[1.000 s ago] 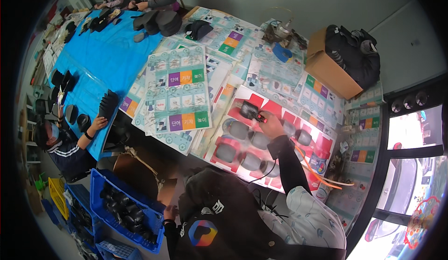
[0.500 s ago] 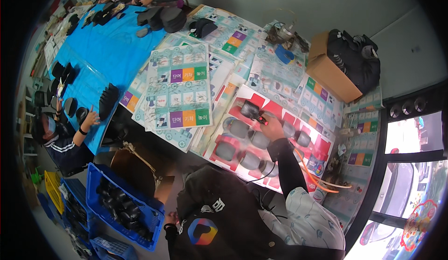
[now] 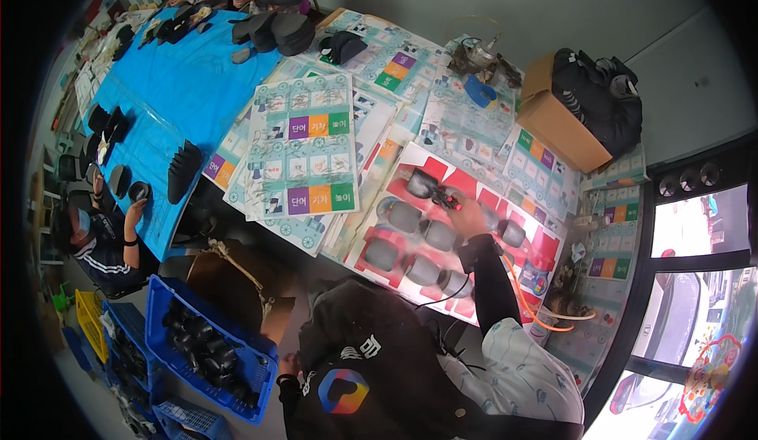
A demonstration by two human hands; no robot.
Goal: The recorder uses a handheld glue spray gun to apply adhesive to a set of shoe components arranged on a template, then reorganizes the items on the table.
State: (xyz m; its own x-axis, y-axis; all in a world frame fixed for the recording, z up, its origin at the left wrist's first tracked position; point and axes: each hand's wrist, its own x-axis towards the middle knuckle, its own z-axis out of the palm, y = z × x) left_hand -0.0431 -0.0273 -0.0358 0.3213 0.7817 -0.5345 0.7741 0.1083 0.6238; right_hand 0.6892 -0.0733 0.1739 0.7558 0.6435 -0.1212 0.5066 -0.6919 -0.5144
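Observation:
Over the red and white printed board (image 3: 545, 248), my right hand (image 3: 469, 219) is closed around a black and red spray gun (image 3: 444, 197). The gun's front end is beside a dark rounded piece (image 3: 421, 182) at the board's far left. Several grey, rounded, cup-like pieces lie on the board near this hand, among them one grey piece (image 3: 405, 217) and another (image 3: 381, 254). An orange hose (image 3: 515, 276) runs behind my right wrist. My left hand (image 3: 291, 363) hangs low beside my dark apron, partly hidden, so its fingers cannot be made out.
Printed sheets (image 3: 300, 156) lie stacked left of the board. A cardboard box (image 3: 545, 112) with black material stands at the back right. Beside me is a blue crate (image 3: 264, 361) of black pieces. A co-worker (image 3: 103, 239) sits at the blue-covered table (image 3: 170, 85); two others work farther back.
My right hand and the spray gun have shifted slightly right and nearer to me. At the blue table, the co-worker's raised hand has come down onto a dark round piece.

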